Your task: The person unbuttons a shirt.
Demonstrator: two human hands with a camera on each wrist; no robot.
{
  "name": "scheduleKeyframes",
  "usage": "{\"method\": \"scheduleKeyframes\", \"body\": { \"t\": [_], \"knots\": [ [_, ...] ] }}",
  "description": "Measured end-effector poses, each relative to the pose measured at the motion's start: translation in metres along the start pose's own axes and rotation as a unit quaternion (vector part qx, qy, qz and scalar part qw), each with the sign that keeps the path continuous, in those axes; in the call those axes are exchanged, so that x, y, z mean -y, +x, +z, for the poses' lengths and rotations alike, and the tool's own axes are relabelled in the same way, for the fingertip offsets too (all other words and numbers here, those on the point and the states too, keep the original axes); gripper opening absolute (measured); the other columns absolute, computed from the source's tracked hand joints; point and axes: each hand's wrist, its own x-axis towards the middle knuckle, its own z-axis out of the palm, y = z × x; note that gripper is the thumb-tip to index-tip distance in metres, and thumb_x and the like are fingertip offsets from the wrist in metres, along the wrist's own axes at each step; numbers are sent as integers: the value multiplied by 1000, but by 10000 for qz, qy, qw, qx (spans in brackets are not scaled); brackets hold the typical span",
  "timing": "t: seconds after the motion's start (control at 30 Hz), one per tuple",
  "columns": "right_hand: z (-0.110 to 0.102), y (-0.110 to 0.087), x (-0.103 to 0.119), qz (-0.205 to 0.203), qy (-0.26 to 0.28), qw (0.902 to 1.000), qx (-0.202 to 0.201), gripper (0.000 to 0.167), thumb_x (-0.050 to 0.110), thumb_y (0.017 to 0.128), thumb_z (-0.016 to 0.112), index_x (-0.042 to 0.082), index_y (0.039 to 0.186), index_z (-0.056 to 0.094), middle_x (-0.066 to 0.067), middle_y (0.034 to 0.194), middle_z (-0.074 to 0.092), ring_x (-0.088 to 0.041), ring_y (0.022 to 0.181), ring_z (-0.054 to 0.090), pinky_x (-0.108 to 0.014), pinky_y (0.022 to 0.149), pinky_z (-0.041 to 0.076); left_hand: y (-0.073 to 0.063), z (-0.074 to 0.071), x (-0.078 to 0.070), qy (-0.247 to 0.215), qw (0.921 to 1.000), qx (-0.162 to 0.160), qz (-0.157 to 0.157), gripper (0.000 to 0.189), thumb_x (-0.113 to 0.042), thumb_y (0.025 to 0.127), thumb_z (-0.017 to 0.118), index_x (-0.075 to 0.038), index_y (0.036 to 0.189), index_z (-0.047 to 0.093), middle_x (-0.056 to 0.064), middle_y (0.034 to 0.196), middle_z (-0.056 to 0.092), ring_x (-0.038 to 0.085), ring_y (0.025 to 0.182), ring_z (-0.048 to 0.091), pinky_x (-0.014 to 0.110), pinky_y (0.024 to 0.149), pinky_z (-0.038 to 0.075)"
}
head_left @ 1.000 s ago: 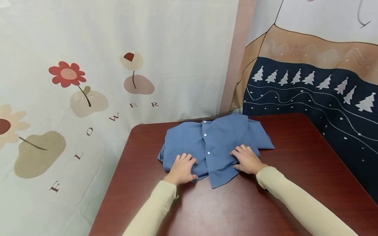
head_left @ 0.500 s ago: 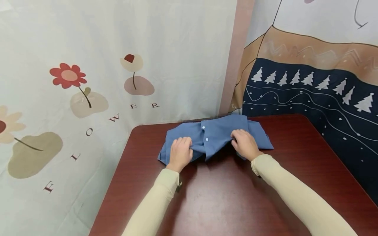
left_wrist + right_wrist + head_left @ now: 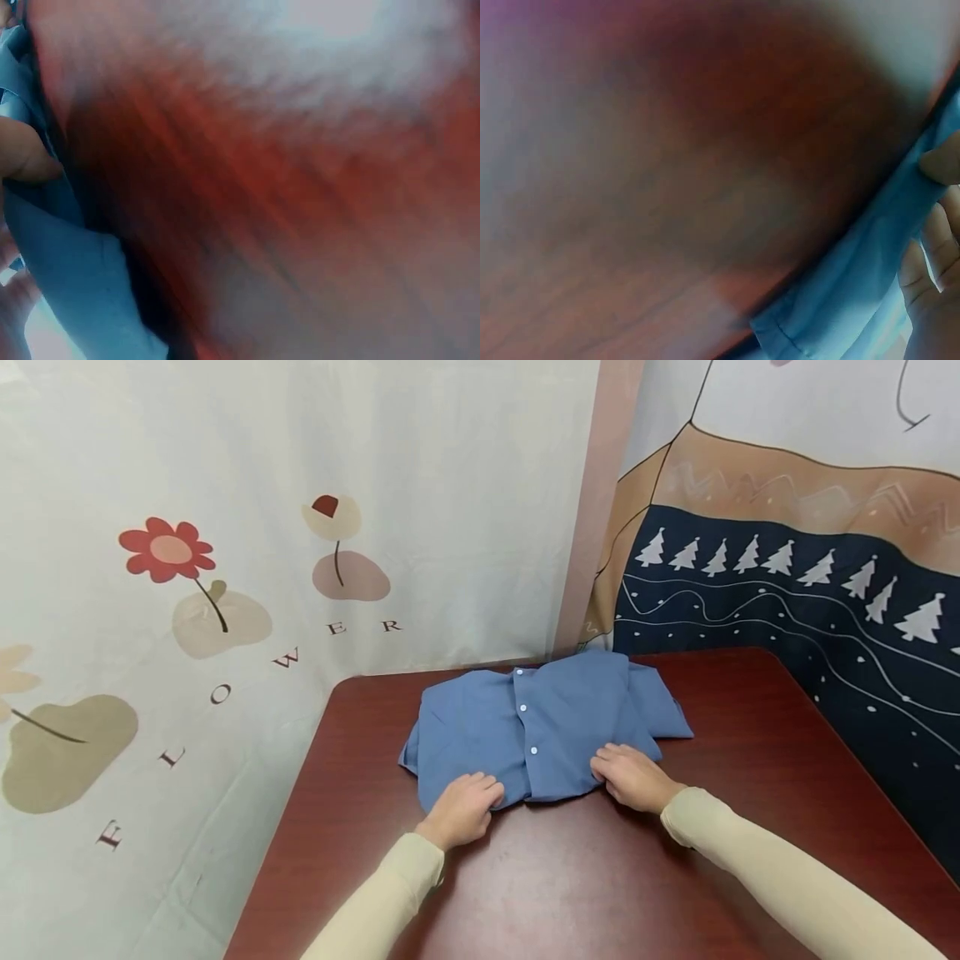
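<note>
A blue button-up shirt [image 3: 480, 718] lies folded in a wide bundle at the far side of the table, its white buttons running down the middle. At the left of its near edge my left hand [image 3: 463, 808] pinches the cloth. My right hand [image 3: 636, 777] grips the same edge farther right, fingers curled over it. In the left wrist view the thumb [image 3: 26, 150] presses on the blue fabric [image 3: 75, 270]. The right wrist view has the thumb [image 3: 943, 161] on one side of the fabric [image 3: 855, 277] and the fingers on the other.
The dark red wooden table [image 3: 555, 893] has rounded far corners. A pale curtain with printed flowers [image 3: 465, 510] hangs behind and to the left. Along the right side hangs a navy cloth [image 3: 757, 602] with white trees.
The shirt's near edge was lifted and turned back away from me half a second ago; now it lies nearer again, more evenly. Both hands went forward with it, then came back toward me.
</note>
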Motion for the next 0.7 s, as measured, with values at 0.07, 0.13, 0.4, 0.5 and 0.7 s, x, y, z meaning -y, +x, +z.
{"method": "scheduleKeyframes", "body": {
  "t": [0.07,0.13,0.4,0.5,0.7],
  "knots": [
    [4,-2,0,57,41,9999,92,36,-11,70,61,19,75,43,10,72,34,-11,66,33,-28,61,32,-2,1,-2,32,10000,63,-15,30,2,65,63,-19,76,44,-7,73,37,14,65,40,27,58,35],
    [5,-3,3,80,101,9997,227,35,-11,69,61,18,78,46,10,73,38,-11,67,36,-28,62,35,-2,1,-3,-1,9996,272,-29,29,2,66,62,-19,75,44,-7,72,37,13,65,41,27,58,36],
    [-8,-1,16,485,1053,9784,1711,33,-8,72,62,21,86,54,10,75,47,-8,68,45,-29,62,43,-1,-18,-9,-1219,9721,1885,-684,22,-6,67,64,-25,70,52,-13,67,44,7,63,44,24,57,39],
    [-14,3,19,699,1374,9734,1693,22,4,76,68,21,87,58,9,73,47,-8,68,44,-28,62,41,1,-23,-6,-1672,9662,1679,-1016,17,-15,74,68,-26,71,56,-13,68,48,5,65,47,23,58,41],
    [-9,13,15,793,626,9944,296,36,36,89,71,14,117,66,-3,116,60,-21,107,52,-44,89,43,7,-18,7,-901,9810,488,-1648,23,-30,89,70,-19,108,66,1,111,60,21,102,56,40,86,45]
  ]
}}
